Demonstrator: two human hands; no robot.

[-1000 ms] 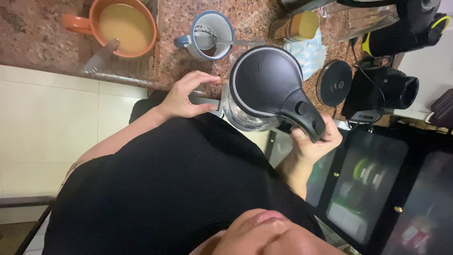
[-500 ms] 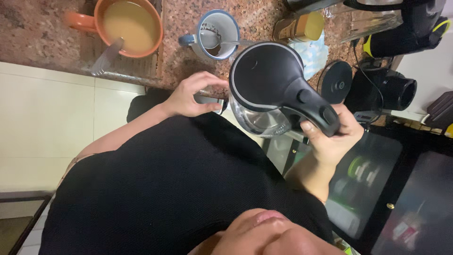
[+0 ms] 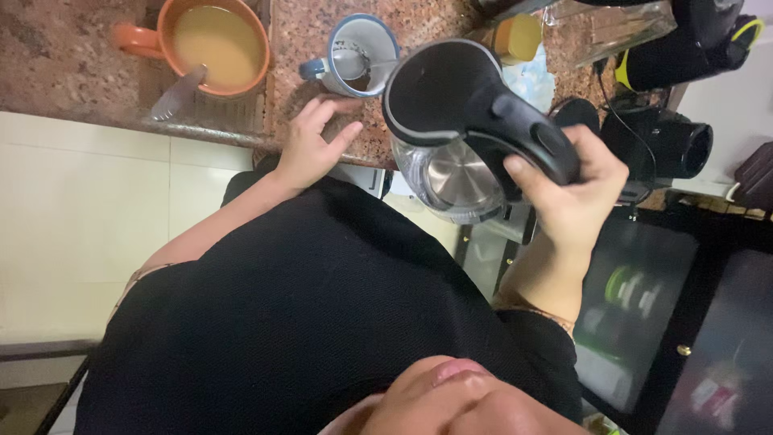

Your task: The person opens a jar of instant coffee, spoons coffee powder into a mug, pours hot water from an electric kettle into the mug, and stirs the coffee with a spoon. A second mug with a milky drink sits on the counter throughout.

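My right hand point(image 3: 568, 189) grips the black handle of a glass electric kettle point(image 3: 443, 105) with a black lid. The kettle is held above the granite counter point(image 3: 64, 56), tilted with its spout toward a white mug with a blue rim point(image 3: 354, 40). That mug has a metal spoon and something dark at its bottom. My left hand point(image 3: 314, 141) lies on the counter edge with fingers apart, just below the blue-rimmed mug, and holds nothing.
An orange mug point(image 3: 213, 44) of light brown drink with a utensil in it stands at the back left. Behind the kettle are a yellow-lidded jar point(image 3: 517, 34), a pale blue cloth point(image 3: 531, 76), the round kettle base point(image 3: 581, 111) and black appliances point(image 3: 672, 145). A dark glass-fronted cabinet point(image 3: 644, 314) is at right.
My right hand has lifted the kettle forward and tipped it toward the blue-rimmed mug. My left hand has moved from the counter's edge onto the counter and spread its fingers.
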